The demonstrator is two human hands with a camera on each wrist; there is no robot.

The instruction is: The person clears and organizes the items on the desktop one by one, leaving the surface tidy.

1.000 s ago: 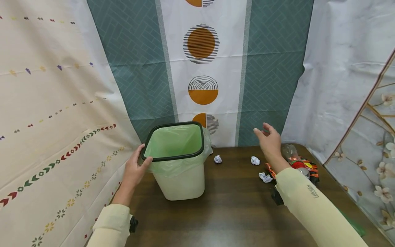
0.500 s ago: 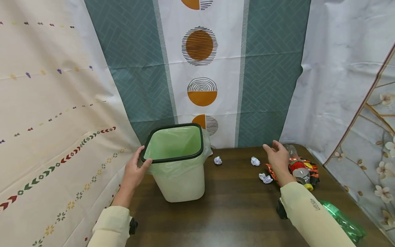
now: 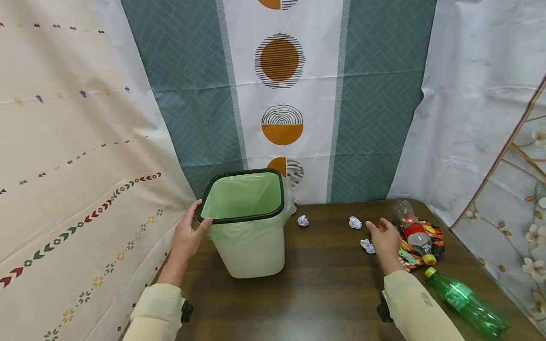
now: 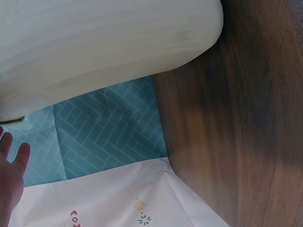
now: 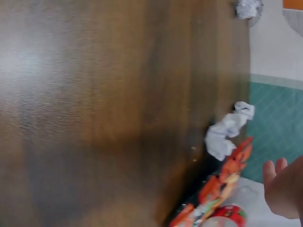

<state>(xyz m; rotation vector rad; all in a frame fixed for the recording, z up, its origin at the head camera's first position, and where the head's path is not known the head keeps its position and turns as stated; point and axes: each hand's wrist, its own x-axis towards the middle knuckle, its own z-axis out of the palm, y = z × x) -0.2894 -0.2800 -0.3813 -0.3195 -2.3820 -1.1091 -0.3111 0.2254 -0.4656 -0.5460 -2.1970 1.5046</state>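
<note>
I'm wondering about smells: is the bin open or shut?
Open: no lid covers the bin, and the pale green liner shows inside its black rim.

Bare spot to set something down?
Free: brown wooden tabletop in front of the black-rimmed cream bin and rightward, short of the right hand. Crowded: right side, clear red-labelled plastic bottle on orange-black wrapper, green plastic bottle; crumpled white paper balls along the back.
</note>
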